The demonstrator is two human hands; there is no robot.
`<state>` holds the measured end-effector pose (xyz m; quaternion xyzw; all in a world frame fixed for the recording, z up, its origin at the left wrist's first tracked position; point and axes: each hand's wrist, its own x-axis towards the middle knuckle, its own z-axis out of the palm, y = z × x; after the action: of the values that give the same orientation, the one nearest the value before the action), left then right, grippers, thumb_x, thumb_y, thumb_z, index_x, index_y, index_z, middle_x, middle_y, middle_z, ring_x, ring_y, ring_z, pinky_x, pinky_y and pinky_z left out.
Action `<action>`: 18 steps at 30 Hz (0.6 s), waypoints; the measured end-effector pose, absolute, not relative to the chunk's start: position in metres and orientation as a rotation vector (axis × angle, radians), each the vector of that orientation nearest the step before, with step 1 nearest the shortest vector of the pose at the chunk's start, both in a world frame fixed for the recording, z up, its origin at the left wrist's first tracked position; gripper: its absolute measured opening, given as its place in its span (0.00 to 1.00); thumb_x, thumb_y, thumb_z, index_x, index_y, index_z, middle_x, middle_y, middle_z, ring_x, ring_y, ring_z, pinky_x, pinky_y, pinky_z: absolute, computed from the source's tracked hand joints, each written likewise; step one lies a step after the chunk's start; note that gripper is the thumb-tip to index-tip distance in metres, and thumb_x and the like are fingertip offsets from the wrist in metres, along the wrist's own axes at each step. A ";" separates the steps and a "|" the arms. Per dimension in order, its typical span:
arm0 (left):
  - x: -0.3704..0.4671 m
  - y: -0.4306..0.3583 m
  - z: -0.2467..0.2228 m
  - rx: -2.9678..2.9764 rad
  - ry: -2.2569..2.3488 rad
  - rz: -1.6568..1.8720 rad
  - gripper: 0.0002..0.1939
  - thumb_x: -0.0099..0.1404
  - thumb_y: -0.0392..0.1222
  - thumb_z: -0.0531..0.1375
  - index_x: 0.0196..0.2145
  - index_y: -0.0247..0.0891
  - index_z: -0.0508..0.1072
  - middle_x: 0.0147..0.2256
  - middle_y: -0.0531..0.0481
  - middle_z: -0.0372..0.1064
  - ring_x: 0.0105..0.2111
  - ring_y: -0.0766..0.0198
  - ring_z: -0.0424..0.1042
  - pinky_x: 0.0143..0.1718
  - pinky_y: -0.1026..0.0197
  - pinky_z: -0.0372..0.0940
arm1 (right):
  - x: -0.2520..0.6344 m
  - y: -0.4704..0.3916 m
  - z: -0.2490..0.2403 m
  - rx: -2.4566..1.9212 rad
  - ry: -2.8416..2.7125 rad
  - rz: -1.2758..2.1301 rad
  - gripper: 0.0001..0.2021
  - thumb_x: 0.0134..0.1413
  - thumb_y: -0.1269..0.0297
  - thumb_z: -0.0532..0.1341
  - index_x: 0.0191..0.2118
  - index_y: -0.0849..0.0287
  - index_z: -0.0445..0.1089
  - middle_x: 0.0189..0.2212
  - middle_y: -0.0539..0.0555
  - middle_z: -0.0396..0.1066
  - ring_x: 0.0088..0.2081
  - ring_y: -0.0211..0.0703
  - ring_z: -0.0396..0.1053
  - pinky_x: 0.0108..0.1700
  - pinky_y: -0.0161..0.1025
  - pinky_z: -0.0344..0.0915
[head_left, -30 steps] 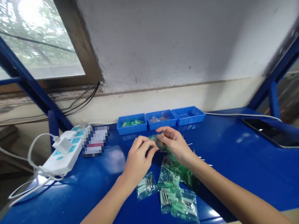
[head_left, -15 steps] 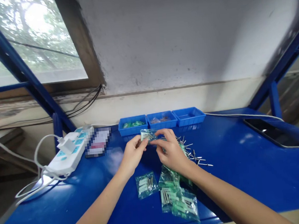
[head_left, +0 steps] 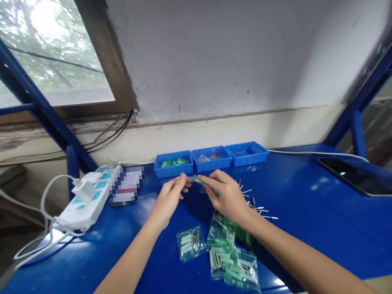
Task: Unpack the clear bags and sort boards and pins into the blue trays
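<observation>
Between my two hands is a small clear plastic bag (head_left: 195, 179), seen nearly edge-on, its contents hard to make out. My left hand (head_left: 172, 195) pinches its left end, and my right hand (head_left: 225, 195) grips the right end. A filled bag of pale plugs and screws (head_left: 191, 243) lies by itself on the blue table (head_left: 152, 274). Right of it, several similar bags (head_left: 232, 263) overlap in a pile, partly under my right forearm. Loose metal pins (head_left: 261, 210) are scattered beyond my right hand, which hides some of them.
Three blue bins stand along the wall: one with green pieces (head_left: 174, 171), one with small bags (head_left: 212, 165), and a third (head_left: 249, 159). A power strip (head_left: 88, 207) with white cables and a blurred phone (head_left: 127, 186) are left; a dark phone (head_left: 356, 176) lies right.
The bag between my hands has turned from showing its flat face to nearly edge-on. My right hand's fingers have closed in on it.
</observation>
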<state>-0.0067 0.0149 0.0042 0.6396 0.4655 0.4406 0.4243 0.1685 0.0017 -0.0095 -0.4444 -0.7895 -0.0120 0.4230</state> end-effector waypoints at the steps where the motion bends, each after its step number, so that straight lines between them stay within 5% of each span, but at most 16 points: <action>1: -0.007 0.015 0.005 1.476 1.152 1.078 0.20 0.63 0.53 0.53 0.35 0.35 0.75 0.32 0.45 0.70 0.31 0.63 0.69 0.26 0.65 0.60 | 0.168 0.001 -0.010 -1.077 -2.032 -0.111 0.16 0.58 0.72 0.50 0.49 0.57 0.70 0.33 0.56 0.65 0.34 0.42 0.62 0.36 0.39 0.60; 7: -0.017 0.055 0.020 1.361 1.324 1.336 0.15 0.56 0.50 0.60 0.34 0.34 0.72 0.25 0.50 0.66 0.20 0.70 0.62 0.19 0.68 0.54 | 0.166 0.000 -0.009 -1.013 -2.061 -0.073 0.19 0.58 0.69 0.52 0.55 0.59 0.62 0.43 0.61 0.63 0.43 0.48 0.62 0.44 0.45 0.64; 11: -0.026 0.081 0.035 1.676 1.629 1.324 0.29 0.59 0.58 0.55 0.49 0.32 0.67 0.43 0.37 0.67 0.37 0.55 0.71 0.31 0.60 0.64 | 0.177 0.004 -0.002 -1.053 -1.916 0.004 0.20 0.58 0.66 0.53 0.56 0.57 0.60 0.44 0.60 0.62 0.45 0.49 0.63 0.47 0.47 0.64; 14: -0.033 0.060 0.027 2.108 1.764 1.044 0.36 0.59 0.60 0.54 0.59 0.34 0.58 0.54 0.33 0.57 0.50 0.45 0.63 0.48 0.49 0.59 | 0.190 0.010 0.003 -1.113 -1.845 0.021 0.19 0.58 0.65 0.53 0.55 0.56 0.60 0.43 0.59 0.63 0.45 0.49 0.63 0.48 0.47 0.63; 18: -0.045 -0.003 0.007 2.475 1.296 0.291 0.26 0.58 0.59 0.56 0.52 0.49 0.67 0.53 0.44 0.60 0.53 0.45 0.59 0.51 0.47 0.56 | 0.200 0.015 0.003 -1.230 -1.848 0.050 0.17 0.58 0.63 0.53 0.53 0.59 0.63 0.42 0.60 0.64 0.45 0.50 0.62 0.47 0.48 0.63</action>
<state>-0.0445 -0.0026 0.0067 0.8689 0.4551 0.1020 0.1657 0.1996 0.0152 0.0028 -0.4964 -0.7455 0.0202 0.4444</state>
